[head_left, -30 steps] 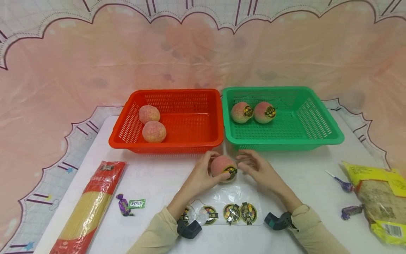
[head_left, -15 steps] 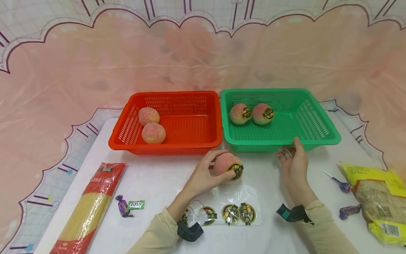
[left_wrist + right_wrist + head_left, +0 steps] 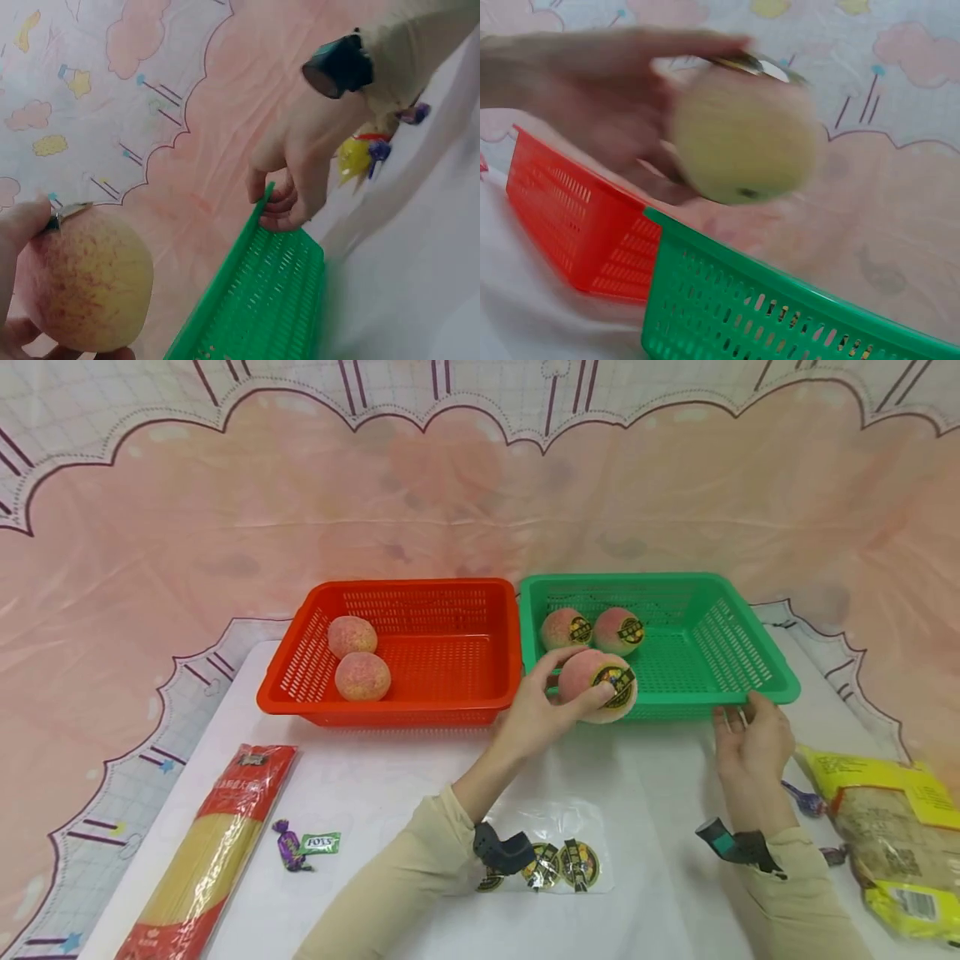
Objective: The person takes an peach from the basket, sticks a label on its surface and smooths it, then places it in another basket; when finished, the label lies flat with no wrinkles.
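While a pink cloth [image 3: 450,518] hangs toward twelve o'clock, on a dial centred on the middle of the head view, a white table [image 3: 555,935] spreads below it. Side by side on it stand a red basket [image 3: 442,660] at nine and a green basket [image 3: 690,664] at three. A packet of noodles [image 3: 213,843] lies at eight, a yellow bag [image 3: 892,843] near four, and a clear sticker sheet [image 3: 577,818], partly hidden, at five. The right hand [image 3: 757,747], at half past three, grips the green basket's near rim, thumb over the edge and fingers bent against the outside. The left hand [image 3: 538,708], near four and closer in, has fingers and thumb parted just enough to curl round the held peach [image 3: 576,675]. That peach is just past three, above the green basket's rim in the right wrist view, the thumb touching its sticker [image 3: 621,683]. Inside the green basket, at half past two, sit two stickered peaches [image 3: 562,628]; two plain peaches [image 3: 363,677] are at nine in the red one. Smallest are a purple-wrapped sweet [image 3: 291,852] and a green-and-white sweet [image 3: 320,843] between seven and eight, and a lollipop [image 3: 808,802] near four, beside the yellow bag.
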`<state>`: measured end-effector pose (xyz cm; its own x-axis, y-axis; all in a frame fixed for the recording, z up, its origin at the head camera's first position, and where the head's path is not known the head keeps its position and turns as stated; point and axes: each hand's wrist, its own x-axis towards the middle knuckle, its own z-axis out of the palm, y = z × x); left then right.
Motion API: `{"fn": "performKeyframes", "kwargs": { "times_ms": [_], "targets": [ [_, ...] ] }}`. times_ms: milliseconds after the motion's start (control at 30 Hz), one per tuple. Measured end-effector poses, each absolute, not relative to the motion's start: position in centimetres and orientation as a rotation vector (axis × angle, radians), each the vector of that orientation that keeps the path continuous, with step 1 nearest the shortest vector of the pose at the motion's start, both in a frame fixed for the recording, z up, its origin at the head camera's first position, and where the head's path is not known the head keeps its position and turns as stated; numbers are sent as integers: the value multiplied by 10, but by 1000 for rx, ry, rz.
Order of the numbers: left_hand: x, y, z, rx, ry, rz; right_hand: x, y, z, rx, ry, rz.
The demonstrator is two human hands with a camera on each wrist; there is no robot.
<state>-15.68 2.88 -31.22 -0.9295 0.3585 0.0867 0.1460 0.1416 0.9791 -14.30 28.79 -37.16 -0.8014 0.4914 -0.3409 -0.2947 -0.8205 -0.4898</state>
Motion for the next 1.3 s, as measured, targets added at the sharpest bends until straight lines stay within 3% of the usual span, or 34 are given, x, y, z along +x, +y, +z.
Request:
{"fn": "performKeyframes", "kwargs": {
  "times_ms": [233, 600, 1000, 1300],
  "targets": [
    [-207, 81, -317, 401, 2172, 1962, -143, 289, -370, -677, -542, 2591],
    [-249, 151, -323, 190, 2266, 1867, -144, 292, -370, -677, -552, 2593],
    [-273, 182, -333, 166, 2370, 1547, -146, 294, -368, -693, -545, 2612],
    [-276, 181, -349, 91, 2241, 1339, -147, 292, -369, -686, -560, 2620]
  ]
}}
